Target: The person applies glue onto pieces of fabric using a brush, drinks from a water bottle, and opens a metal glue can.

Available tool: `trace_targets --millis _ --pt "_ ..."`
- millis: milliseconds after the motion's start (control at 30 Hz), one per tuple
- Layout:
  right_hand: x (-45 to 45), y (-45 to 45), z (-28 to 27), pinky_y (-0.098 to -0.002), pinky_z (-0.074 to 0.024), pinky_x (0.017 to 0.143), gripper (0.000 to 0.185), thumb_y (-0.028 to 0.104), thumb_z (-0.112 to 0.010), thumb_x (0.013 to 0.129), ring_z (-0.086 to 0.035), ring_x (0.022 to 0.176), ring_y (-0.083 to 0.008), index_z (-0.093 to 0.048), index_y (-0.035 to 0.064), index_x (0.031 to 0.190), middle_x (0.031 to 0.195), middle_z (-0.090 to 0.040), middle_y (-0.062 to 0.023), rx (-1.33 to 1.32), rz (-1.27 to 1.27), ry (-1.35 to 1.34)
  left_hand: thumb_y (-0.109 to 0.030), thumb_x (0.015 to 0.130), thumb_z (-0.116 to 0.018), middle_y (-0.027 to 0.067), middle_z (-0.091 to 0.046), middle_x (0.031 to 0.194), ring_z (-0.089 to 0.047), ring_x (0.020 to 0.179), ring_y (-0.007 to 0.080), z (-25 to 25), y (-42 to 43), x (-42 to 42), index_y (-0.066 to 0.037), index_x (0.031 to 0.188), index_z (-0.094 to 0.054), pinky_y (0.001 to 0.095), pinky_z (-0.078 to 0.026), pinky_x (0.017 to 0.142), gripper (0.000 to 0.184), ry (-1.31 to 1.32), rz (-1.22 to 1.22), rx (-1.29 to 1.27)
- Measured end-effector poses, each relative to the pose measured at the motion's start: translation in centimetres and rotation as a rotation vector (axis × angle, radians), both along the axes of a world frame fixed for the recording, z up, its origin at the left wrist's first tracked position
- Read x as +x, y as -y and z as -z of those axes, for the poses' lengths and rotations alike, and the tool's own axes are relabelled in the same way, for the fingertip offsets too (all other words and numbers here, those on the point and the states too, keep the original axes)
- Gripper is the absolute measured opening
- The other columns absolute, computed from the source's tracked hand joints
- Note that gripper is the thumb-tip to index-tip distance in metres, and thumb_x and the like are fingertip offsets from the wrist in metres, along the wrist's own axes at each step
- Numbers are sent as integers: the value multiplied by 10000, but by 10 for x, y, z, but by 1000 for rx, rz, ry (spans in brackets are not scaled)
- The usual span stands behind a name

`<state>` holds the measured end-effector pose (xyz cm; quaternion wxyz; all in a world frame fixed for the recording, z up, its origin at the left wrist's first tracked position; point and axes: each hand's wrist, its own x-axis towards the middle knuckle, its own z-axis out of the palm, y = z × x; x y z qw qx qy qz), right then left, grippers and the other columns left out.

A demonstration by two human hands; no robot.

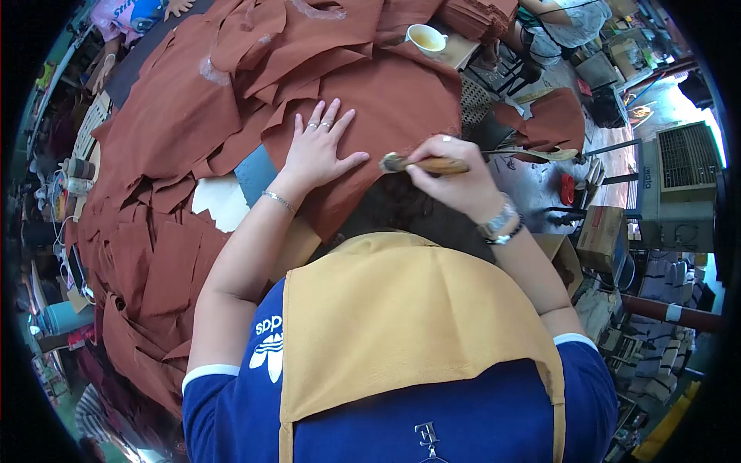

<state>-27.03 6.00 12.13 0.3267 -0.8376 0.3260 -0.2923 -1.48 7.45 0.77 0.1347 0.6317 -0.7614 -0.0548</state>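
My left hand lies flat with fingers spread on a reddish-brown sheet of leather-like material. In my right hand is a brush with a wooden handle, gripped between thumb and fingers. Its bristle end rests at or just over the sheet's near right edge; whether it touches I cannot tell. Beyond both hands, a white cup holding a yellowish substance stands near the sheet's far edge. Under my left forearm a blue-grey piece and a white piece show.
Overlapping reddish-brown sheets pile up on the left, with smaller cut pieces nearer me. Another brown sheet lies at the right. Cardboard boxes stand farther right. Other people's hands and bodies appear at the top.
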Motion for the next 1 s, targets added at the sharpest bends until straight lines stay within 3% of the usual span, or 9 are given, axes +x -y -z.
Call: trace_targets --millis 100,200,300,467,567,600,733,833,1000 --pt "4 0 19 -348 -514 685 110 60 -714 757 -672 752 -262 -646 16 831 804 -671 -132 -54 -94 12 -727 843 -548 150 -255 1620 -202 1503 364 2 7 2 -178 1535 -367 645 -164 1170 902 -8 30 -9" --pt "-25 12 1 -340 -517 677 93 57 -713 753 -664 724 -252 -653 25 816 781 -667 -119 7 27 -194 -739 840 -540 161 -260 1615 -202 1501 366 6 13 3 -165 1531 -374 648 -168 1169 913 -16 49 -33" --pt "-19 9 -11 -298 -518 709 111 56 -742 762 -668 762 -201 -680 18 847 818 -684 -86 -52 4 -136 -744 841 -533 163 -259 1614 -204 1501 367 9 19 3 -164 1531 -371 646 -171 1170 915 -7 61 -48" --pt "16 1 16 -319 -513 703 95 48 -732 777 -659 748 -245 -662 25 838 802 -660 -111 -1 -156 -26 -738 844 -534 159 -253 1617 -205 1501 363 6 24 1 -175 1537 -356 643 -171 1173 910 2 71 -39" --pt "-10 14 2 -370 -534 689 111 69 -728 753 -669 754 -315 -638 34 807 789 -661 -145 -27 -173 -196 -716 852 -547 141 -240 1626 -194 1505 360 3 26 0 -195 1547 -336 646 -161 1174 895 -4 73 -16" --pt "-17 14 -3 -363 -535 686 108 62 -731 751 -671 752 -314 -644 33 809 804 -669 -141 -90 -123 -316 -714 851 -549 143 -245 1624 -197 1503 362 4 29 1 -195 1546 -339 647 -162 1174 892 -1 77 -16" --pt "-1 8 -9 -357 -531 705 123 44 -732 754 -668 774 -313 -659 39 853 822 -674 -138 -29 -139 -51 -709 847 -561 148 -264 1616 -211 1498 368 7 41 1 -196 1540 -353 649 -164 1173 886 0 98 -32" --pt "19 7 12 -324 -517 706 126 36 -737 776 -661 750 -246 -664 14 877 832 -669 -102 -28 -205 -17 -707 840 -572 148 -272 1614 -215 1496 371 8 47 0 -197 1537 -359 648 -165 1173 890 1 100 -44" --pt "-4 15 0 -381 -521 704 109 72 -720 757 -651 766 -319 -641 47 827 799 -656 -122 -22 -248 -156 -680 833 -607 150 -310 1597 -237 1491 364 2 44 -2 -188 1498 -425 618 -182 1182 847 -32 93 -46"
